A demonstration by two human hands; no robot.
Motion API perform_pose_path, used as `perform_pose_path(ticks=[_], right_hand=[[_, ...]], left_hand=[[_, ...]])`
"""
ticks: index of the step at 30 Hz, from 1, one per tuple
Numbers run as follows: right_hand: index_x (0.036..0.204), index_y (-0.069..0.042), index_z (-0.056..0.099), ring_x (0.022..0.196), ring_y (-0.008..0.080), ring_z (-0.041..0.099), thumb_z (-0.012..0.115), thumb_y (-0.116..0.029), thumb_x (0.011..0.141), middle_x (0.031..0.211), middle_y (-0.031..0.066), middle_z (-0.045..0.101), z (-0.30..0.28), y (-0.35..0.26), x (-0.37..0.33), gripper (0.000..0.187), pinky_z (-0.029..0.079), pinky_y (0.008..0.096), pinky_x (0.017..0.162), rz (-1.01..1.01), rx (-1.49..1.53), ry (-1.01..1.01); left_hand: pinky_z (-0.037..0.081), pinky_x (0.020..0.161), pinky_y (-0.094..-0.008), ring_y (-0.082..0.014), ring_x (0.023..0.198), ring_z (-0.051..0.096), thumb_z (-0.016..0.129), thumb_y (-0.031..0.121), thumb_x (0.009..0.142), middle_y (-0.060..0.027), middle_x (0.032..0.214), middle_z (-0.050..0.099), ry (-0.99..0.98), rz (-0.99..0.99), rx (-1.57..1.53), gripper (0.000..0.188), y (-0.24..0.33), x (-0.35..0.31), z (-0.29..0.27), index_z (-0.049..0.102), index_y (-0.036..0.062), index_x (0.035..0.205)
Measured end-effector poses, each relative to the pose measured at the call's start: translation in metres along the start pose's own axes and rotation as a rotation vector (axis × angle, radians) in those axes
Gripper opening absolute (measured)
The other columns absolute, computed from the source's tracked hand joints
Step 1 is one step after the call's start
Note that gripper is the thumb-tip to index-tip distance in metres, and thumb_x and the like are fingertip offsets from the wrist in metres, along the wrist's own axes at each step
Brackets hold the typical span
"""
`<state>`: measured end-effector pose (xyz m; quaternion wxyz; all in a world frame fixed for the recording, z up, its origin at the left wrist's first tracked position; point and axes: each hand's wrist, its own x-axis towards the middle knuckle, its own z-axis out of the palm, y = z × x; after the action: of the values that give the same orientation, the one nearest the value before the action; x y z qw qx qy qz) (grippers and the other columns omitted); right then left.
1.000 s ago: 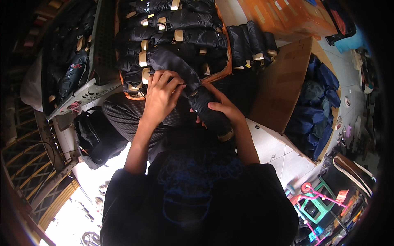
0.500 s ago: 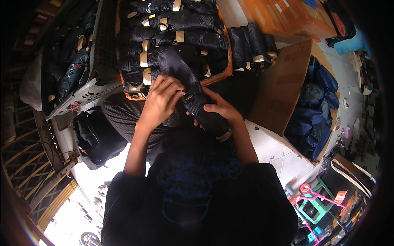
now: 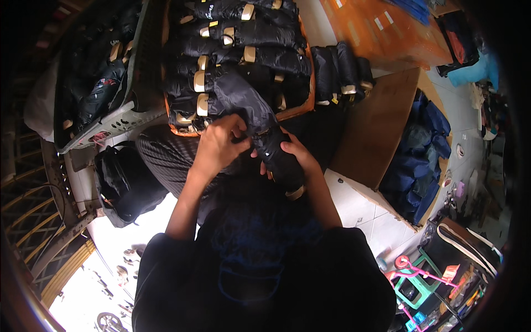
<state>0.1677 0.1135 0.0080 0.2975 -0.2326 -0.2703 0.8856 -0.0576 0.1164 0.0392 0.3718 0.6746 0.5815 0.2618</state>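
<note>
A black folding umbrella [image 3: 281,166] lies slantwise over my lap, its pale handle end toward my body. My right hand [image 3: 303,156] is wrapped round its lower part, thumb on top and fingertips showing on the left side. From its far end a loose, smooth black fabric sleeve [image 3: 243,102] runs up over the umbrellas in the crate. My left hand [image 3: 217,146] is just left of where sleeve and umbrella meet, with fingers curled and thumb close to the index finger. Whatever is pinched there is too small to make out.
An orange-rimmed crate [image 3: 311,91] of black umbrellas with beige handles stands ahead. Several more lie at its right [image 3: 344,69]. A grey basket [image 3: 119,123] and a black bag [image 3: 130,185] are left. A cardboard box [image 3: 376,133] holds blue fabric bundles [image 3: 415,160].
My left hand has drawn slightly down and away from the umbrella, fingers more curled. The right hand still grips it, a little lower. The whole view has shifted slightly.
</note>
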Motion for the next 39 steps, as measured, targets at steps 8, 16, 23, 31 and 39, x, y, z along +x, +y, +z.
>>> perform_pose_path(ticks=[8, 16, 23, 31, 39], right_hand=[[0.132, 0.007, 0.041, 0.069, 0.0386, 0.069, 0.063, -0.045, 0.086, 0.106, 0.0325, 0.061, 0.003, 0.000, 0.000, 0.072, 0.058, 0.0406, 0.049, -0.001, 0.094, -0.072], [0.134, 0.008, 0.042, 0.070, 0.0364, 0.068, 0.054, -0.052, 0.089, 0.108, 0.0298, 0.061, -0.005, 0.023, 0.001, 0.076, 0.056, 0.0376, 0.050, 0.006, 0.188, -0.089], [0.137, 0.003, 0.036, 0.073, 0.0382, 0.069, 0.058, -0.038, 0.091, 0.108, 0.0302, 0.062, 0.005, 0.010, 0.001, 0.066, 0.060, 0.0416, 0.054, -0.011, 0.161, 0.003], [0.150, -0.008, 0.022, 0.074, 0.0371, 0.070, 0.059, -0.023, 0.091, 0.107, 0.0294, 0.062, 0.000, 0.012, -0.001, 0.071, 0.061, 0.0417, 0.057, 0.020, 0.107, 0.090], [0.152, -0.012, 0.015, 0.075, 0.0408, 0.070, 0.058, -0.026, 0.094, 0.109, 0.0340, 0.060, 0.008, 0.005, -0.002, 0.073, 0.061, 0.0449, 0.057, 0.006, 0.007, 0.130]], left_hand=[[0.057, 0.068, -0.0374, -0.0288, 0.082, 0.073, 0.080, 0.010, 0.075, -0.0165, 0.092, 0.070, 0.154, 0.020, -0.180, 0.044, -0.010, -0.006, 0.025, 0.052, -0.0011, 0.108], [0.055, 0.068, -0.0343, -0.0255, 0.080, 0.072, 0.068, -0.003, 0.077, -0.0155, 0.097, 0.066, 0.314, -0.011, -0.295, 0.039, -0.005, -0.007, 0.044, 0.049, -0.0005, 0.111], [0.052, 0.061, -0.0338, -0.0219, 0.066, 0.065, 0.062, -0.006, 0.080, -0.0124, 0.090, 0.064, 0.448, -0.013, -0.174, 0.019, 0.007, -0.005, 0.037, 0.061, 0.0005, 0.098], [0.047, 0.073, -0.0362, -0.0257, 0.075, 0.063, 0.075, 0.003, 0.078, -0.0092, 0.079, 0.064, 0.474, 0.171, 0.063, 0.011, 0.005, -0.006, 0.035, 0.067, 0.0033, 0.086], [0.045, 0.072, -0.0351, -0.0232, 0.077, 0.062, 0.072, -0.003, 0.078, -0.0065, 0.082, 0.062, 0.397, 0.425, 0.113, 0.021, 0.000, -0.010, 0.022, 0.071, 0.0032, 0.097]])
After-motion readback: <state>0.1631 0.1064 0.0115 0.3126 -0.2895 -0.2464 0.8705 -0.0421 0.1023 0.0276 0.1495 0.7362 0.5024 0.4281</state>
